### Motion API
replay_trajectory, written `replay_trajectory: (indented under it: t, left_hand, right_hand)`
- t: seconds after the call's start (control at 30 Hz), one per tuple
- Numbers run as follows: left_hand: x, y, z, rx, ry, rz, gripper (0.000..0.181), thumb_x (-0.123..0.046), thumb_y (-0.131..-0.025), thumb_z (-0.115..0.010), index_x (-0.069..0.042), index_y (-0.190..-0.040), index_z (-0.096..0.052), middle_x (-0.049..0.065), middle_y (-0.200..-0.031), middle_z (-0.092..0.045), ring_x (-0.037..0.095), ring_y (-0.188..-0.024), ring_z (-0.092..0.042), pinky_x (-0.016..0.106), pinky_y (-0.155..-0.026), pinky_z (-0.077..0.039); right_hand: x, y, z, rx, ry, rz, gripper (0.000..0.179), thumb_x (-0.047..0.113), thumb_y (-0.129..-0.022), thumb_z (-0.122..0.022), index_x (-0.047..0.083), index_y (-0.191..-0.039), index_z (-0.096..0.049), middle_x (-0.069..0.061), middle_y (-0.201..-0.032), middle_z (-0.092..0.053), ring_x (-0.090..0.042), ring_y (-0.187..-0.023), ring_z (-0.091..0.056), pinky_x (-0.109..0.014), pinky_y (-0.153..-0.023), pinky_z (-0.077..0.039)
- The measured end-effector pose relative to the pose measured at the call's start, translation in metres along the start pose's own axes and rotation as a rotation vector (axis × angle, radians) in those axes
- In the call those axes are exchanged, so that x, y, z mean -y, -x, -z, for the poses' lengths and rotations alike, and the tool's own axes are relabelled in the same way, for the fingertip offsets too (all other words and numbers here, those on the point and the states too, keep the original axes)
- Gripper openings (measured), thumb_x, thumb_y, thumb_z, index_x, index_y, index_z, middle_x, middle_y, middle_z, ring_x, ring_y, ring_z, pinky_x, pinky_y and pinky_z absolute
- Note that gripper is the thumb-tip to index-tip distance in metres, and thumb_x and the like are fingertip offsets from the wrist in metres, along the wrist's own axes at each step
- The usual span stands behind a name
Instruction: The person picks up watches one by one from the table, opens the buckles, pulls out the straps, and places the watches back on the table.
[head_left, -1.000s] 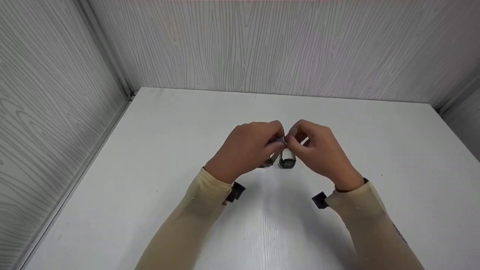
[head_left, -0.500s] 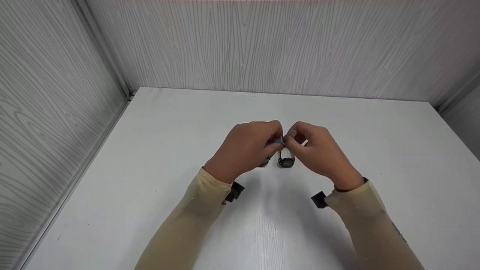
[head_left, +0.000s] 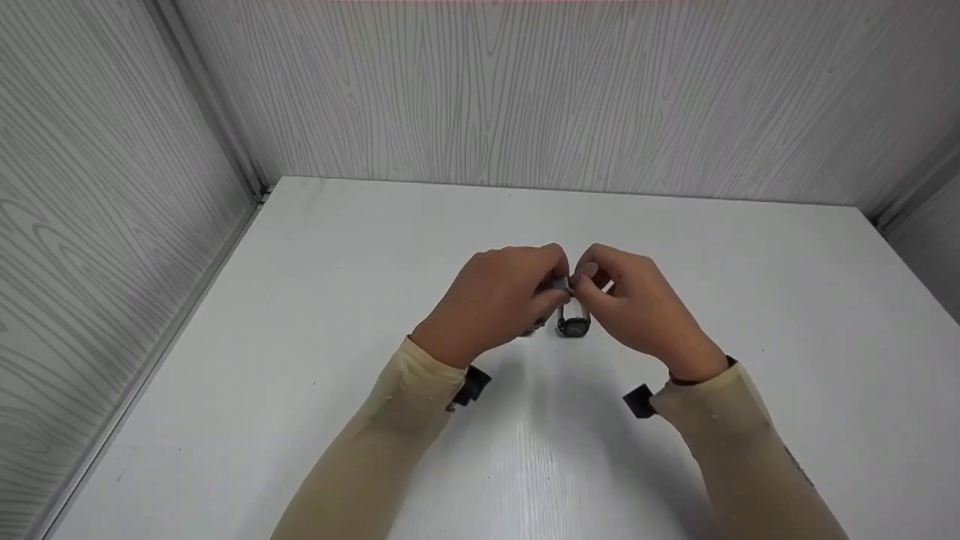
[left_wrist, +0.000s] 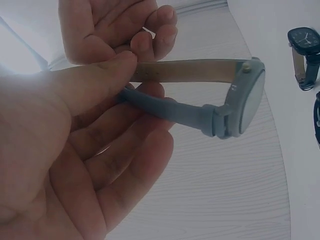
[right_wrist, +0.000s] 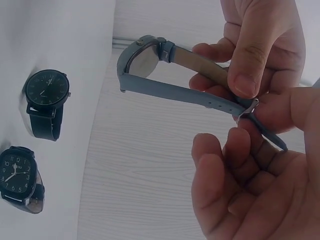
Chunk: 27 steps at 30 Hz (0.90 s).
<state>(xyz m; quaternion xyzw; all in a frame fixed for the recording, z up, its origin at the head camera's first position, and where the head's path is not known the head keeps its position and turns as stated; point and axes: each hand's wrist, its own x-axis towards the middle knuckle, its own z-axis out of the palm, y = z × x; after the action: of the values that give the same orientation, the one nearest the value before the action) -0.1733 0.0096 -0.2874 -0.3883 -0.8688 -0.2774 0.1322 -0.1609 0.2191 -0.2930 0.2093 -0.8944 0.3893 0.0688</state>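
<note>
A grey-blue wristwatch is held in the air between both hands, its strap bent into a long loop. My left hand pinches the strap between thumb and fingers. At the silver buckle, my right hand grips the strap's end, with the tip sticking out past the buckle over the palm. The watch case hangs free, away from the fingers. In the head view the hands hide most of this watch.
On the white table lie a round black watch and a squarish black watch, close together under the hands. The left hand partly covers the round one in the head view. Wood-grain panels stand behind and at the sides.
Both hands stay nearly in place at the strap, with only slight shifts of the fingers. The black watches on the table have not moved.
</note>
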Motion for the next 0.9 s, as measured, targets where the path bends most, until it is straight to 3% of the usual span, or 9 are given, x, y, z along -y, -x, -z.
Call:
replay_trajectory:
  t: [0.23, 0.4, 0.53, 0.77, 0.9]
  left_hand:
    - [0.0, -0.0011, 0.0002, 0.016, 0.022, 0.005, 0.02, -0.019, -0.103, -0.072, -0.009, -0.118, -0.063, -0.001, -0.089, -0.073, 0.01, -0.073, -0.063, 0.03, -0.067, -0.051]
    - [0.0008, 0.0, -0.0013, 0.008, 0.065, -0.007, 0.01, -0.017, -0.103, -0.073, -0.013, -0.107, -0.065, -0.005, -0.098, -0.074, 0.006, -0.083, -0.066, 0.028, -0.071, -0.052]
    - [0.0015, 0.0015, -0.0019, -0.005, 0.074, -0.005, 0.007, -0.015, -0.102, -0.073, -0.013, -0.103, -0.066, -0.005, -0.097, -0.073, 0.006, -0.084, -0.066, 0.027, -0.072, -0.052]
    - [0.0005, 0.0008, 0.0005, 0.017, 0.128, 0.105, 0.006, -0.016, -0.1, -0.074, -0.013, -0.101, -0.069, -0.006, -0.096, -0.073, 0.004, -0.081, -0.068, 0.028, -0.072, -0.052]
    - [0.0005, 0.0002, 0.0011, 0.021, 0.114, 0.118, 0.008, -0.016, -0.1, -0.076, -0.012, -0.1, -0.069, -0.004, -0.096, -0.072, 0.006, -0.084, -0.067, 0.029, -0.074, -0.053]
  right_hand:
    - [0.0019, 0.0004, -0.0001, -0.01, 0.005, 0.001, 0.019, 0.002, -0.101, -0.055, 0.012, -0.087, -0.064, 0.0, -0.085, -0.068, -0.017, -0.076, -0.062, -0.029, -0.06, -0.047]
    - [0.0022, 0.0005, -0.001, -0.015, 0.022, 0.034, 0.018, 0.0, -0.099, -0.056, 0.012, -0.088, -0.064, 0.002, -0.086, -0.068, -0.014, -0.075, -0.062, -0.028, -0.06, -0.048]
    - [0.0016, 0.0016, -0.0031, -0.044, 0.1, 0.104, 0.018, -0.002, -0.096, -0.058, 0.012, -0.087, -0.063, 0.005, -0.084, -0.065, -0.012, -0.071, -0.059, -0.029, -0.06, -0.046]
    - [0.0009, 0.0028, -0.0055, -0.112, 0.275, 0.231, 0.014, -0.002, -0.091, -0.063, 0.011, -0.087, -0.061, 0.003, -0.082, -0.061, -0.009, -0.069, -0.054, -0.03, -0.059, -0.044]
    - [0.0014, 0.0038, -0.0053, -0.114, 0.302, 0.257, 0.014, -0.002, -0.093, -0.064, 0.011, -0.088, -0.062, 0.002, -0.083, -0.062, -0.008, -0.071, -0.053, -0.03, -0.059, -0.043]
